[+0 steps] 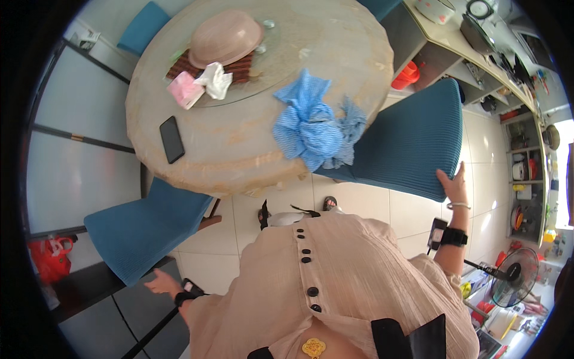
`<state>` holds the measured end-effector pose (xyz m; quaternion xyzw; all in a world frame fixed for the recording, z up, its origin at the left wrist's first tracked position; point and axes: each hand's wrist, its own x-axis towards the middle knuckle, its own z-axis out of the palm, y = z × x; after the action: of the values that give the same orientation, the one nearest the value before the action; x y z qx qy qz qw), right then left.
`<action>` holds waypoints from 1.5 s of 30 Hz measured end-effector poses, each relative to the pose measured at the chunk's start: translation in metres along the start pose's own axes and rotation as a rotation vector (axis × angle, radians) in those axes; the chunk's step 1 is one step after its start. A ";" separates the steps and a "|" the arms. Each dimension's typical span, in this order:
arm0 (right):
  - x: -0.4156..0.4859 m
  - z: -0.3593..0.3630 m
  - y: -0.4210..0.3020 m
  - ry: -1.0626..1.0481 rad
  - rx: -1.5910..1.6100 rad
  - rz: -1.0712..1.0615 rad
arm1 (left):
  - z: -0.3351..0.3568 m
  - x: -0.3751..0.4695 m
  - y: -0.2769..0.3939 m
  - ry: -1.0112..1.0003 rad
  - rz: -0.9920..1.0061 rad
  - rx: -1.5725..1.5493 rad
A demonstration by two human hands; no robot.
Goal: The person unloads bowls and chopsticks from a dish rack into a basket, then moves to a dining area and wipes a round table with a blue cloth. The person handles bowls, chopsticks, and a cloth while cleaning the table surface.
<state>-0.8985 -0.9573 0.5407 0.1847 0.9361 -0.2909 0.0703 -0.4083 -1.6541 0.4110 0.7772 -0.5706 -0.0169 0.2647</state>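
Observation:
My right hand (454, 181) rests at the top corner of a blue ribbed-covered chair (415, 139), thumb on the cover; part of the fingers is hidden at its edge. Near the back of another blue chair (150, 224), my left hand (163, 283) is held with nothing in it, fingers apart. A crumpled blue striped cloth (314, 130) lies at the right edge of the round table (224, 148), beside a duller blue cloth (352, 121). On the table's left part are a black phone (172, 139), a pink tissue pack (184, 89) and a crumpled white tissue (216, 80).
A pinkish basin (226, 38) lies upside down on a dark striped mat (240, 69). A standing fan (513, 276) is at the lower right, below kitchen shelves (529, 179). Dark cabinets (143, 309) are at the lower left, with a red bag (51, 258) nearby.

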 end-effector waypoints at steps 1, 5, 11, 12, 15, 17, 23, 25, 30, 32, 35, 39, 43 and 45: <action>0.000 0.014 0.012 0.018 0.094 -0.063 | 0.010 -0.030 0.001 -0.031 -0.019 0.082; 0.008 0.035 0.034 0.208 0.115 -0.134 | 0.035 -0.133 0.014 -0.295 -0.005 -0.064; 0.074 -0.005 0.043 0.150 0.049 -0.168 | 0.041 -0.214 0.063 -0.571 0.305 -0.204; 0.093 -0.015 0.048 0.158 0.046 -0.197 | 0.040 -0.218 0.069 -0.612 0.316 -0.155; 0.152 -0.039 0.064 0.228 -0.097 -0.244 | 0.035 -0.221 0.074 -0.698 0.385 -0.131; 0.188 -0.057 0.076 0.205 -0.169 -0.236 | 0.034 -0.221 0.067 -0.753 0.374 -0.184; 0.209 -0.075 0.114 0.300 -0.301 -0.258 | 0.034 -0.226 0.022 -0.877 0.276 -0.197; 0.187 -0.076 0.127 0.296 -0.247 -0.217 | 0.042 -0.225 0.009 -0.920 0.188 -0.099; 0.124 -0.086 0.154 0.268 -0.220 -0.079 | 0.067 -0.220 -0.004 -1.006 0.113 -0.036; 0.102 -0.090 0.166 0.294 -0.219 -0.031 | 0.079 -0.222 0.013 -1.036 0.103 -0.064; 0.073 -0.095 0.186 0.295 -0.203 0.041 | 0.093 -0.230 0.068 -1.035 0.223 -0.053; 0.042 -0.103 0.221 0.317 -0.153 0.120 | 0.091 -0.239 0.152 -1.120 -0.023 -0.281; 0.013 -0.107 0.262 0.370 -0.181 0.186 | 0.091 -0.228 0.201 -1.042 -0.089 -0.431; 0.002 -0.111 0.275 0.391 -0.318 0.278 | 0.094 -0.215 0.209 -1.060 -0.082 -0.417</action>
<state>-0.7969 -0.6833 0.4890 0.3504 0.9315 -0.0869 -0.0444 -0.6971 -1.5422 0.3609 0.6153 -0.5792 -0.5272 0.0892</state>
